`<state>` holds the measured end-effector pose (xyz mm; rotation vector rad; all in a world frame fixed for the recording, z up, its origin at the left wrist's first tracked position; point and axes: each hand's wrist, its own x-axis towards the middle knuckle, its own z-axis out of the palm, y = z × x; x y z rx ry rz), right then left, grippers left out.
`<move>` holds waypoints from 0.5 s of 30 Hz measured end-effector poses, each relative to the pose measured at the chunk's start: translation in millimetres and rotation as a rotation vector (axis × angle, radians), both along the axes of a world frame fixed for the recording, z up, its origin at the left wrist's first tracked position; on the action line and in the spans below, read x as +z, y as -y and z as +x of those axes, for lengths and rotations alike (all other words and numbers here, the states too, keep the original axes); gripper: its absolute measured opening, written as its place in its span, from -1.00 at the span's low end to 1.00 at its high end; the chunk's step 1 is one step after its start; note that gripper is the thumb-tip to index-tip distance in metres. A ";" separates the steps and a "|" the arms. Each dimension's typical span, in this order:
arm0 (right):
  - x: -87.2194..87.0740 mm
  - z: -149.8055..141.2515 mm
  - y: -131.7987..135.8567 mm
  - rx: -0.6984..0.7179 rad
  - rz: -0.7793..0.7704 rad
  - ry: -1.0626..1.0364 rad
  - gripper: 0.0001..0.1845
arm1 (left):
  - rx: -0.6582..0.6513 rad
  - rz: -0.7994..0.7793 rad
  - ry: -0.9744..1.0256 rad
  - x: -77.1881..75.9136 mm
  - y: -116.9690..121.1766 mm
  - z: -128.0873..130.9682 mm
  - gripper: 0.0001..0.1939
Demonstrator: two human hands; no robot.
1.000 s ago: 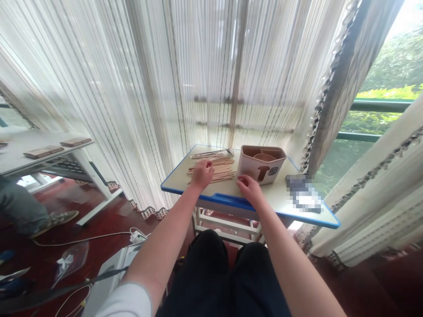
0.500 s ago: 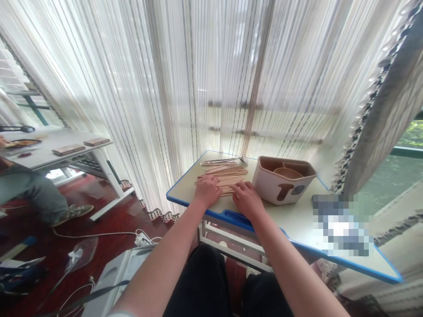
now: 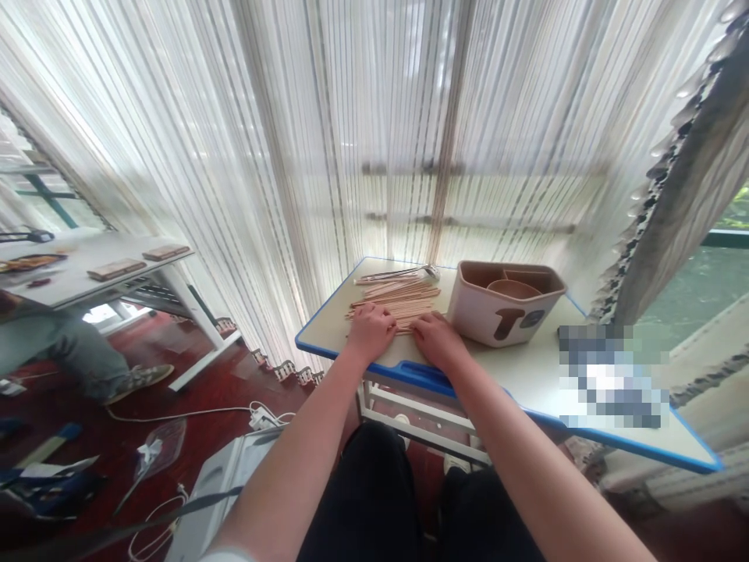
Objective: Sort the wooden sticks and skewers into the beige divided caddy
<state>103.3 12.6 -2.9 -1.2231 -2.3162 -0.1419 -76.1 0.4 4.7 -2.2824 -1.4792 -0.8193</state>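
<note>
A loose layer of thin wooden chopsticks [image 3: 403, 293] lies crosswise on the pale, blue-edged desk [image 3: 328, 332]. My left hand [image 3: 370, 331] rests palm down over the near left part of them, its fingers lightly bent and apart. Across from it, my right hand [image 3: 436, 337] touches the near right ends with its fingers, also palm down. Neither hand has lifted anything; the undersides of the fingers are hidden. Behind the chopsticks lie metal utensils [image 3: 430, 272], one with a rounded end. Close beside my right hand stands a white-and-brown divided holder [image 3: 497, 316] with a round brown insert.
On the desk's right side is a blurred-out item [image 3: 608, 378]. Sheer curtains [image 3: 328, 156] hang behind the desk. To the left, another person's leg [image 3: 87, 355] shows beneath a white table [image 3: 64, 285]. A cable and power strip [image 3: 263, 417] lie on the floor.
The view has tilted and shifted slightly. My hands have moved a little over the near chopsticks, the right fingers now more bent at their ends. The holder and utensils stay in place.
</note>
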 end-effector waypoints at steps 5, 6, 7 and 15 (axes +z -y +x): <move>-0.3 0.0 1.1 -0.039 0.041 -0.039 -0.75 | 0.029 0.053 0.053 1.2 3.0 -0.5 -0.86; -0.6 -0.2 1.0 -0.054 0.057 -0.048 -0.74 | 0.067 0.075 0.086 1.0 4.0 -0.8 -0.83; -0.9 -0.3 0.6 -0.067 0.070 -0.058 -0.74 | 0.117 0.104 0.126 0.8 4.9 -1.3 -0.79; -1.3 -1.3 -1.8 -0.017 0.109 -0.217 -0.73 | 0.288 0.274 0.680 -2.7 -2.3 -13.2 -0.59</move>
